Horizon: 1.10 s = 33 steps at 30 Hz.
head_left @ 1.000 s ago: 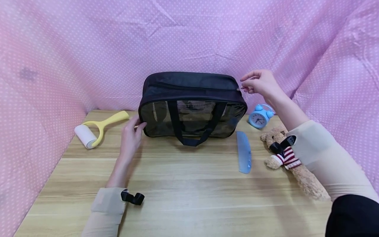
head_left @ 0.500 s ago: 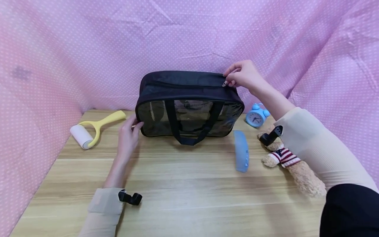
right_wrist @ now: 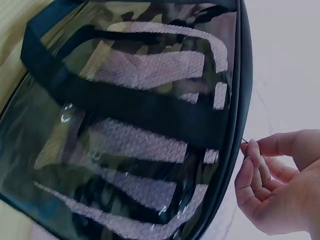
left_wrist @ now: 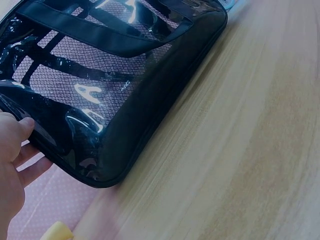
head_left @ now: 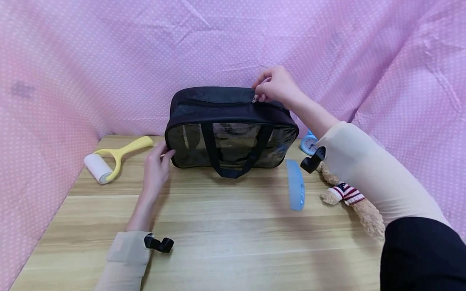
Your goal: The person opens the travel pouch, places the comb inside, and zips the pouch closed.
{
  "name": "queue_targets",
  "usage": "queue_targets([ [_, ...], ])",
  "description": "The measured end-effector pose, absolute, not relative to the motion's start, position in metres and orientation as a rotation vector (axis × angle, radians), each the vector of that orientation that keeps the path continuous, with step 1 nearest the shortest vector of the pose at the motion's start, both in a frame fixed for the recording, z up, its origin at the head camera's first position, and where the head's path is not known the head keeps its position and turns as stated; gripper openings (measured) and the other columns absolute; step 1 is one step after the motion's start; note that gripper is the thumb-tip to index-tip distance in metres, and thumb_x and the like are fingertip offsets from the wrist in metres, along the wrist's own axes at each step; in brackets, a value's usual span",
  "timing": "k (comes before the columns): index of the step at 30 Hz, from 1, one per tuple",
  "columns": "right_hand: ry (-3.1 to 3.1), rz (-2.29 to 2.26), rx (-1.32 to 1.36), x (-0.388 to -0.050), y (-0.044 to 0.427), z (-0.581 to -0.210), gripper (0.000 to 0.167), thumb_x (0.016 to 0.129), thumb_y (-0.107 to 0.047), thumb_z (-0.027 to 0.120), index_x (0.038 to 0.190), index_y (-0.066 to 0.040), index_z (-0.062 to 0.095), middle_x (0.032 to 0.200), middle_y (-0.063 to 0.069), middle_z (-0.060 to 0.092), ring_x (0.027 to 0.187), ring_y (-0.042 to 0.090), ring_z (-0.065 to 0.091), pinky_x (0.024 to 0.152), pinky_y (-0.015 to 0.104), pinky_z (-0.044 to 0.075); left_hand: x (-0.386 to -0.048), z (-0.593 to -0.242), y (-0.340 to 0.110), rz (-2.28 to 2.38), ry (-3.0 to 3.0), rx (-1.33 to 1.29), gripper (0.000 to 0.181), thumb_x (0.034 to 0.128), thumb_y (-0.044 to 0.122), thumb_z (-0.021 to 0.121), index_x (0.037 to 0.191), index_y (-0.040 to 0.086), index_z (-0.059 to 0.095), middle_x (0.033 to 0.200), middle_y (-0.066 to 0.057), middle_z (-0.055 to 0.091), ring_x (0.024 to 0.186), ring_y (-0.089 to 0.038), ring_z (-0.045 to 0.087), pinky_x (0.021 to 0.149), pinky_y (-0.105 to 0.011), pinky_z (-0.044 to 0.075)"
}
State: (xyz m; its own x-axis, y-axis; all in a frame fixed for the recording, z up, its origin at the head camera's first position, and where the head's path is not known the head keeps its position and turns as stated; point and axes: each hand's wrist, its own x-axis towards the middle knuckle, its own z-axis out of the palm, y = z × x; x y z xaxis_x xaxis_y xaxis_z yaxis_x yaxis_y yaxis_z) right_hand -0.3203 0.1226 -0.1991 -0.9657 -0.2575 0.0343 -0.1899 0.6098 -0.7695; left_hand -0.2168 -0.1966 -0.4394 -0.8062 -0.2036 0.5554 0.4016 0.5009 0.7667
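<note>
A black bag with clear panels and a dark strap handle stands upright at the table's back. My left hand holds its left side; in the left wrist view, the thumb of that hand lies on the front of the bag and the fingers reach behind the edge. Over the top, right of the middle, my right hand pinches the metal zipper pull. The right wrist view shows this hand with curled fingers beside the top edge of the bag.
A yellow-handled lint roller lies left of the bag. To the right are a blue comb, a blue alarm clock and a teddy bear, the last two partly covered by the right arm. A pink dotted cloth hangs behind.
My right hand came in to the zipper pull at the bag's right end and has moved left along the top with it. The left hand remains at the bag's side.
</note>
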Motion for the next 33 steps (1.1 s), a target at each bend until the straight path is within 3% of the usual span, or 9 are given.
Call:
queue_targets([
  [5, 2.744, -1.299, -0.406, -0.319, 0.103, -0.198, 0.020, 0.091, -0.001, 0.059, 0.107, 0.001, 0.071, 0.066, -0.005, 0.067, 0.057, 0.006, 0.061, 0.057, 0.016, 0.054, -0.215, -0.441, -0.198, -1.315, -2.148, -0.142, 0.026, 0.0987, -0.002, 0.063, 0.124, 0.001, 0.069, 0.113, -0.022, 0.074, 0.098, 0.007, 0.059, 0.086, 0.001, 0.046],
  [17, 2.734, -1.317, -0.441, -0.315, 0.068, -0.196, 0.018, 0.093, -0.003, 0.059, 0.105, -0.001, 0.072, 0.072, -0.001, 0.069, 0.061, 0.008, 0.063, 0.058, 0.017, 0.054, -0.215, -0.443, -0.200, -1.308, -2.150, -0.135, 0.028, 0.1007, 0.001, 0.061, 0.127, 0.005, 0.070, 0.120, -0.019, 0.074, 0.103, 0.007, 0.058, 0.088, 0.000, 0.046],
  [24, 2.719, -1.301, -0.465, -0.312, 0.052, -0.192, 0.013, 0.094, -0.003, 0.058, 0.099, -0.006, 0.070, 0.080, 0.004, 0.069, 0.064, 0.010, 0.063, 0.059, 0.017, 0.053, -0.216, -0.443, -0.198, -1.298, -2.129, -0.163, 0.028, 0.1000, 0.000, 0.062, 0.126, 0.003, 0.070, 0.120, -0.020, 0.073, 0.103, 0.014, 0.056, 0.088, 0.001, 0.046],
  [33, 2.760, -1.236, -0.514, -0.312, 0.028, -0.190, 0.014, 0.094, -0.006, 0.060, 0.098, -0.010, 0.072, 0.075, -0.001, 0.070, 0.066, 0.009, 0.067, 0.064, 0.020, 0.056, -0.217, -0.443, -0.197, -1.301, -2.114, -0.164, 0.029, 0.0995, -0.003, 0.061, 0.126, 0.003, 0.070, 0.120, -0.021, 0.073, 0.102, 0.013, 0.056, 0.088, 0.001, 0.045],
])
